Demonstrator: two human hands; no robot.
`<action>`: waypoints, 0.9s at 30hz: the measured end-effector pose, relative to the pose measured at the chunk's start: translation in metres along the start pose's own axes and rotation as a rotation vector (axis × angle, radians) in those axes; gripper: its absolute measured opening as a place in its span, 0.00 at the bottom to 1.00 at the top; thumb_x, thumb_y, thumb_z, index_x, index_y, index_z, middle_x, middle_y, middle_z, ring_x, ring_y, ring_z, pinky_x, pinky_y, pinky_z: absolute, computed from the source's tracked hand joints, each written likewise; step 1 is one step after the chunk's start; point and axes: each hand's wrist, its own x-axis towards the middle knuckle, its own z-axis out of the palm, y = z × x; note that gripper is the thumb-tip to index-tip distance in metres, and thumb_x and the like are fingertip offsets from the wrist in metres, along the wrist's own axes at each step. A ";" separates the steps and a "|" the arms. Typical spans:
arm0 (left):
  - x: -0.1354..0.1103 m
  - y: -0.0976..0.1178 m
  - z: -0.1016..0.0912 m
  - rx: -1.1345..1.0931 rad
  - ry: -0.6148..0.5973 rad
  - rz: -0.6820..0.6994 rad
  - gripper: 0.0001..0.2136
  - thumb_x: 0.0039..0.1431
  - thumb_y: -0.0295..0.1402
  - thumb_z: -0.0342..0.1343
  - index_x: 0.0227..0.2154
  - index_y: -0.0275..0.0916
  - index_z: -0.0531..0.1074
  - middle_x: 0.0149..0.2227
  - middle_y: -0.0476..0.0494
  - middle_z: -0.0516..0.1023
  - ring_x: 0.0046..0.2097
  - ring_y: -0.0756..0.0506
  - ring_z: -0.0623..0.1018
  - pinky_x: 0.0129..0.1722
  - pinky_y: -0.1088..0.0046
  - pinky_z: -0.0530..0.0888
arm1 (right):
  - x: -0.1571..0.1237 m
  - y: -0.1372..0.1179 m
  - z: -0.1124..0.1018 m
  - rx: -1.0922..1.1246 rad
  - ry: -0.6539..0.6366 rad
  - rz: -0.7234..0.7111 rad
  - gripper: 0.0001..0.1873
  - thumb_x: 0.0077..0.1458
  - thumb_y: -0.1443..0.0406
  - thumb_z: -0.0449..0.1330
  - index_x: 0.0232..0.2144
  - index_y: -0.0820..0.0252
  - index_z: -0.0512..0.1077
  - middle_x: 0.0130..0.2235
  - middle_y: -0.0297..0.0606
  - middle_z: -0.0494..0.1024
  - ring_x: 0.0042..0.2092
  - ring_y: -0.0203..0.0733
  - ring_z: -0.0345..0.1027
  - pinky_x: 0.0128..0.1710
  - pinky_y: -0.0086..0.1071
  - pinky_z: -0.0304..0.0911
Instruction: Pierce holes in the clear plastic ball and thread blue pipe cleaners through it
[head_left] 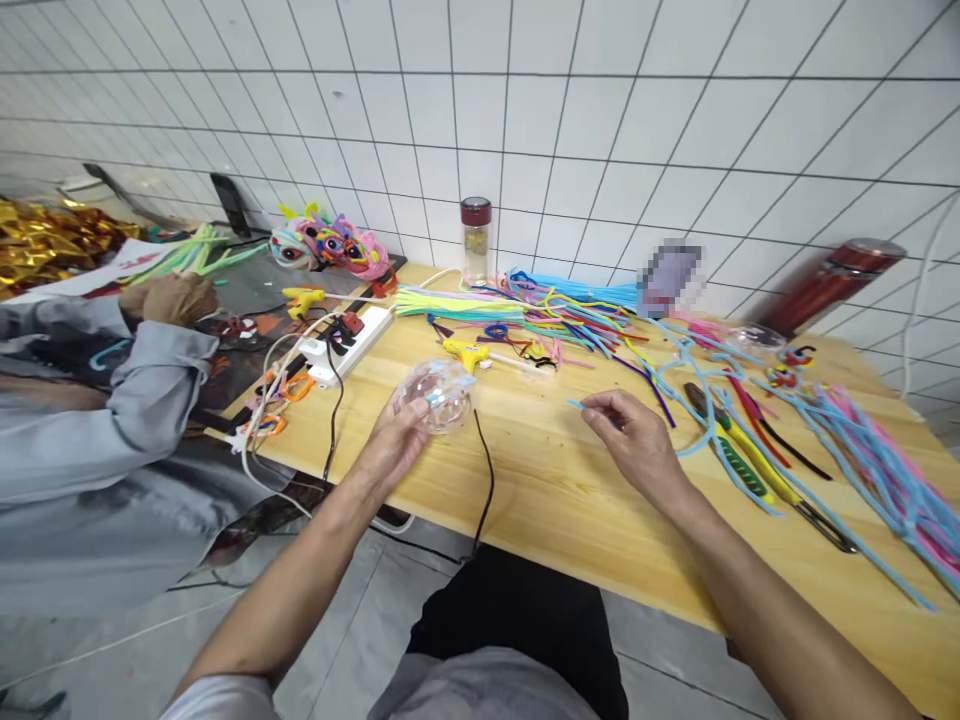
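My left hand [401, 435] grips a clear plastic ball [439, 395] above the near part of the table; a bit of light blue shows on it. Between thumb and fingertips, my right hand [634, 435] pinches a short light blue piece of pipe cleaner [575, 404], of which only the tip sticks out. Just behind the ball lies a yellow glue gun [466, 354]. Right of my right hand, a long light blue pipe cleaner [712, 410] curls across the wood, beside green-and-yellow-handled pliers [750, 450].
Bundled pipe cleaners [457, 303] lie along the back near a lidded bottle [476, 240]. A red thermos [840, 285] stands at right. A white power strip [349, 345] with cables sits left. At far left a co-worker's hands [176, 298] work near green strips; colourful figures [330, 245] stand behind.
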 end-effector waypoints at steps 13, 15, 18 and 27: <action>-0.030 -0.032 -0.030 -0.070 0.241 0.130 0.33 0.48 0.46 0.74 0.57 0.46 0.72 0.61 0.41 0.77 0.62 0.38 0.78 0.59 0.61 0.79 | 0.053 -0.038 0.061 -0.190 -0.363 0.178 0.20 0.62 0.45 0.56 0.32 0.51 0.77 0.34 0.37 0.83 0.37 0.48 0.76 0.37 0.39 0.63; -0.029 -0.034 -0.032 -0.099 0.271 0.136 0.35 0.46 0.46 0.75 0.57 0.47 0.71 0.62 0.41 0.77 0.62 0.37 0.78 0.59 0.60 0.79 | 0.073 -0.051 0.090 -0.260 -0.398 0.236 0.25 0.64 0.42 0.54 0.29 0.51 0.77 0.33 0.39 0.84 0.37 0.48 0.77 0.38 0.39 0.64; -0.028 -0.034 -0.029 -0.168 0.312 0.138 0.37 0.41 0.46 0.78 0.56 0.45 0.72 0.60 0.40 0.77 0.61 0.37 0.79 0.57 0.60 0.80 | 0.096 -0.064 0.132 -0.342 -0.399 0.278 0.30 0.63 0.40 0.52 0.29 0.54 0.78 0.34 0.48 0.84 0.42 0.53 0.79 0.43 0.41 0.65; -0.027 -0.034 -0.024 -0.196 0.371 0.117 0.42 0.34 0.44 0.81 0.54 0.43 0.72 0.60 0.39 0.76 0.61 0.36 0.77 0.61 0.60 0.75 | 0.113 -0.068 0.174 -0.339 -0.333 0.448 0.21 0.55 0.51 0.63 0.35 0.67 0.77 0.48 0.67 0.81 0.58 0.67 0.72 0.55 0.47 0.62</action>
